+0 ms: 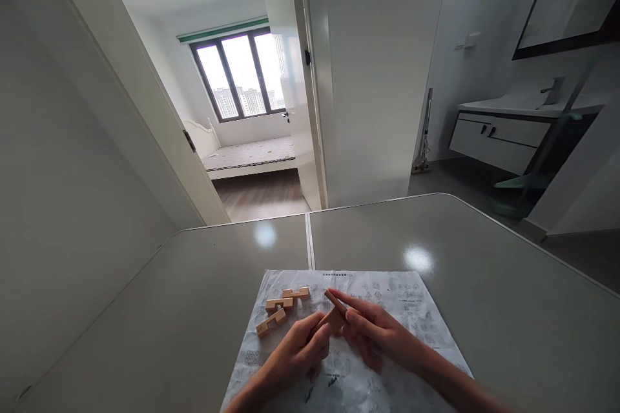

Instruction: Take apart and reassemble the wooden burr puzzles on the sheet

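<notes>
Both my hands meet over a printed sheet (411, 342) with small diagrams on it. Between them are notched wooden puzzle pieces (335, 319), put together at an angle. My left hand (305, 345) pinches the lower left part. My right hand (380, 332) grips the upper right part, its index finger stretched along the slanting bar. My fingers cover much of the pieces, so how they join is hard to make out. Left of my hands lie three loose notched wooden blocks: an upper one (303, 292), a middle one (285, 302) and a lower tilted one (263, 329).
The sheet lies on a glossy grey table (203, 297) with a seam (309, 242) across it. Past its far edge are an open door (290, 77), a bed (252, 155) under a window, and a washbasin cabinet (504, 139) at the right.
</notes>
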### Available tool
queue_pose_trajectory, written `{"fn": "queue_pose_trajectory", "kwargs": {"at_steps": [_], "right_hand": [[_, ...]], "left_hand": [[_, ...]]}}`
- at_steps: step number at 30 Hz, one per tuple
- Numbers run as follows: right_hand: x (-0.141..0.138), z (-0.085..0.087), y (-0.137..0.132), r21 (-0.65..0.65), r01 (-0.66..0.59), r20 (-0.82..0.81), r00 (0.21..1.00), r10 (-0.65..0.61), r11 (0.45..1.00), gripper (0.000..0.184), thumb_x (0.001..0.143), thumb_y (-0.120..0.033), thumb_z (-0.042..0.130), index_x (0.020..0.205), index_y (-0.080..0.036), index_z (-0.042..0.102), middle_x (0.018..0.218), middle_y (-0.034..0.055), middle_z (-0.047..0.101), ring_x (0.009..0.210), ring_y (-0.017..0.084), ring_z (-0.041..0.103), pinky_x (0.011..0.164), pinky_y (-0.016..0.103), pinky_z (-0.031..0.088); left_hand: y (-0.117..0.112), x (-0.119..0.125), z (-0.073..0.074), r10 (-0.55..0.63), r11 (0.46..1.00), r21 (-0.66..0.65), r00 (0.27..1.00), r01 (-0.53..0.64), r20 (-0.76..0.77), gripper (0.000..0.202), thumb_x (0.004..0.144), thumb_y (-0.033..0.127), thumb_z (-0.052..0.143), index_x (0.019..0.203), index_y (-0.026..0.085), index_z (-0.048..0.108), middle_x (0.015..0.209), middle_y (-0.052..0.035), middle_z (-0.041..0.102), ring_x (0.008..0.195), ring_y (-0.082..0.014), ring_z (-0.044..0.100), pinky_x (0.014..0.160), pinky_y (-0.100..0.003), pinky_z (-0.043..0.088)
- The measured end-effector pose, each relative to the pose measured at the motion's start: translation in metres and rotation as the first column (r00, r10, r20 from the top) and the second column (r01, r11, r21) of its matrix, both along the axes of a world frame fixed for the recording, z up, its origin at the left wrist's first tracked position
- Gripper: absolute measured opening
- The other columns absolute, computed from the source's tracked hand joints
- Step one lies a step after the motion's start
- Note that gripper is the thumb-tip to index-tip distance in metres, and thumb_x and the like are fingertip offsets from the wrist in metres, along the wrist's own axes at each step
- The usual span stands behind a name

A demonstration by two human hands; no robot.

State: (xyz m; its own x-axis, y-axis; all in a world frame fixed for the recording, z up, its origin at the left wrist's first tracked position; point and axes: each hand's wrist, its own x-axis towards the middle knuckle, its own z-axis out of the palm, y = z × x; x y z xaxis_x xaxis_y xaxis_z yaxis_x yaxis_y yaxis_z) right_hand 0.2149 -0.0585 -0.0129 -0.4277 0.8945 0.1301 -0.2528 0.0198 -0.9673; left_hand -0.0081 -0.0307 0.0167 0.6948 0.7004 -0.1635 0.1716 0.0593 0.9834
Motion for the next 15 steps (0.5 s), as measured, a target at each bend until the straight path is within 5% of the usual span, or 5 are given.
{"fn": "queue_pose_trajectory", "kwargs": {"at_steps": [6, 15], "right_hand": [[-0.005, -0.008, -0.002, -0.042, -0.033, -0.052, 0.998, 0.031, 0.999, 0.071, 0.101, -0.057, 0.056, 0.162, -0.029, 0.034, 0.08, -0.0014, 0.064, 0.038, 0.007, 0.055, 0.036, 0.018, 0.039], [-0.006, -0.004, -0.006, -0.062, -0.071, -0.057, 0.996, 0.068, 0.995, 0.072, 0.102, -0.056, 0.055, 0.165, -0.032, 0.027, 0.08, -0.0014, 0.065, 0.039, 0.007, 0.058, 0.036, 0.017, 0.042]], "left_hand": [[0.0, 0.001, -0.002, 0.002, 1.0, 0.013, 1.0, -0.001, -0.025, 0.047, 0.099, 0.064, 0.05, 0.093, 0.017, 0.053, 0.062, 0.0089, 0.041, 0.04, -0.0038, 0.034, 0.038, -0.018, 0.033], [0.003, -0.002, -0.012, -0.004, 1.0, 0.004, 1.0, 0.004, 0.002, 0.043, 0.1, 0.061, 0.052, 0.09, 0.019, 0.051, 0.061, 0.0087, 0.041, 0.041, -0.0043, 0.034, 0.04, -0.018, 0.034]]}}
